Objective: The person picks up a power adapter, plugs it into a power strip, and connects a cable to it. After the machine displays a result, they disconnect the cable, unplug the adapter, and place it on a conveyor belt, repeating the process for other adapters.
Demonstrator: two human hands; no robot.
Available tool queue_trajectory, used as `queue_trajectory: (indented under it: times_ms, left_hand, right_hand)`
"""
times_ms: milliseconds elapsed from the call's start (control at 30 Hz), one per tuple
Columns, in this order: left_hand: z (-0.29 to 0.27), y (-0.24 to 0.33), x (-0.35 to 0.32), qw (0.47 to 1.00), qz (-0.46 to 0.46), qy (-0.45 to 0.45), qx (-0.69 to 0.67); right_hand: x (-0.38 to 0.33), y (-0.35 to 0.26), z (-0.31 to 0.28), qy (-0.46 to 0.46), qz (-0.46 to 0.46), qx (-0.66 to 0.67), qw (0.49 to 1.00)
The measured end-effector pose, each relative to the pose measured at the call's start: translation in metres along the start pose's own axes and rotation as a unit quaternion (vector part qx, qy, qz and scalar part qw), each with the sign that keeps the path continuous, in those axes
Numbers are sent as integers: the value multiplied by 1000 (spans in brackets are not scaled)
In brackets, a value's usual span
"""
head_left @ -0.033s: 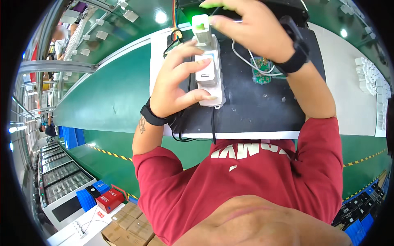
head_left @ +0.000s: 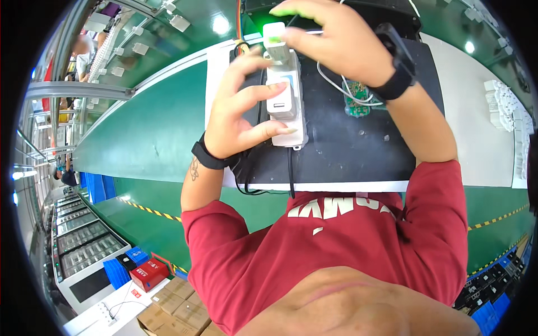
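A white power strip lies lengthwise on a black mat. A white charger with a USB slot is seated in it; beyond that stands a taller white charger lit green near its top. My left hand is spread around the nearer charger, index fingertip over its left side and thumb across the strip's near part. My right hand reaches over the far charger, thumb tip beside its lit top, index finger stretched apart beyond it. A white cable loops from beneath my right hand.
A green circuit board lies right of the strip, under the cable. Black cords run off the near edge. Coloured wires rise at the far left. White parts are grouped at the far right, a green surface at left.
My left middle finger has drawn slightly back from the far charger. My right hand has shifted a little to the left, its thumb closer over the lit top.
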State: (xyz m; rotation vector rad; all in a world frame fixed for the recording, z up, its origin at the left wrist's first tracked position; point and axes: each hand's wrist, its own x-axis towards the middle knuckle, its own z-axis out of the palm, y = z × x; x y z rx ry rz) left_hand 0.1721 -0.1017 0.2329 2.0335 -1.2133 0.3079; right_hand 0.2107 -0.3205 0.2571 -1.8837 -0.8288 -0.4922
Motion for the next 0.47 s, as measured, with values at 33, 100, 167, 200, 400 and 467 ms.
queue_trajectory:
  times_ms: [33,100,167,200,400,467]
  left_hand:
    - [-2,-3,2,999,6,6,48]
    - [-1,-11,5,999,26,25,27]
    - [2,-20,6,999,34,16,-6]
    - [4,-24,5,999,39,24,-9]
    - [8,-34,1,997,14,-24,73]
    - [9,-34,2,997,30,-13,71]
  right_hand:
    - [0,2,7,-14,6,-28,999]
    - [1,5,22,-32,-39,-99,994]
    - [0,8,25,-41,-46,-144,988]
    - [-1,9,28,-22,-78,-179,981]
    - [-4,9,39,18,-69,-270,960]
    - [-3,2,37,13,88,-213,973]
